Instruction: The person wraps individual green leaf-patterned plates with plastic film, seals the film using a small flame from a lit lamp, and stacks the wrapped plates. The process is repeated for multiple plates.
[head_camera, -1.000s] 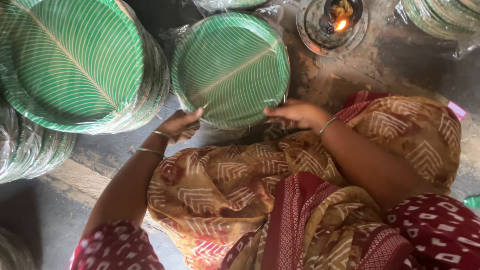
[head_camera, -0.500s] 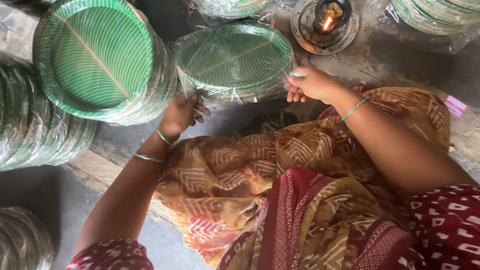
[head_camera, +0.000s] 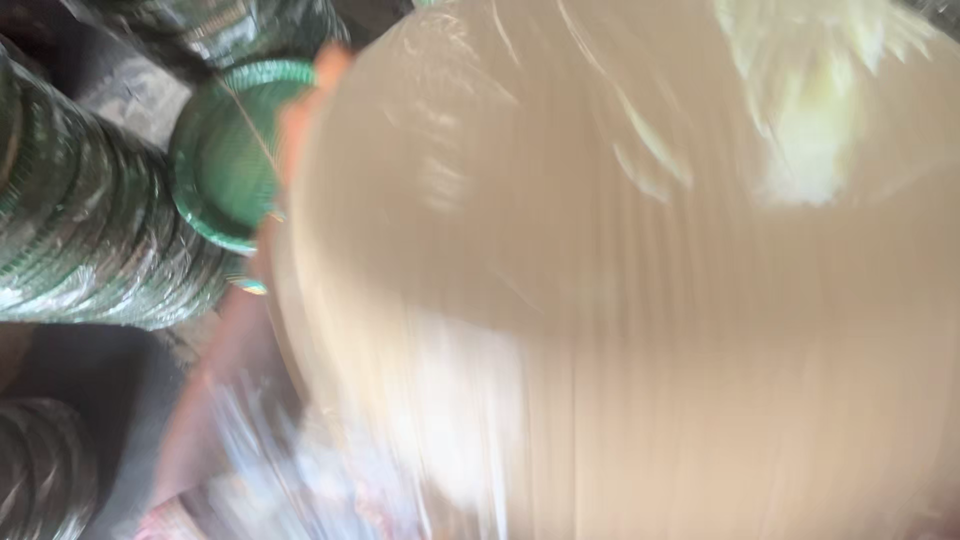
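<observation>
A pale cream underside of a stack of plates wrapped in clear plastic (head_camera: 640, 300) fills most of my view, from the centre out to the right edge, blurred and close to my face. Glossy streaks of the wrap run across it, brightest at the upper right.

My left hand (head_camera: 300, 110) shows only as an orange-pink blur along the stack's left rim, at the upper left of the frame; it seems to press against that rim, but I cannot tell whether the fingers are curled or flat. My left forearm (head_camera: 215, 400) runs down toward the lower left. My right hand is hidden.

Just left of the stack lies a green leaf-patterned plate (head_camera: 225, 150). Further left, wrapped packs of green plates (head_camera: 80, 230) lie on their sides, shiny with plastic.
</observation>
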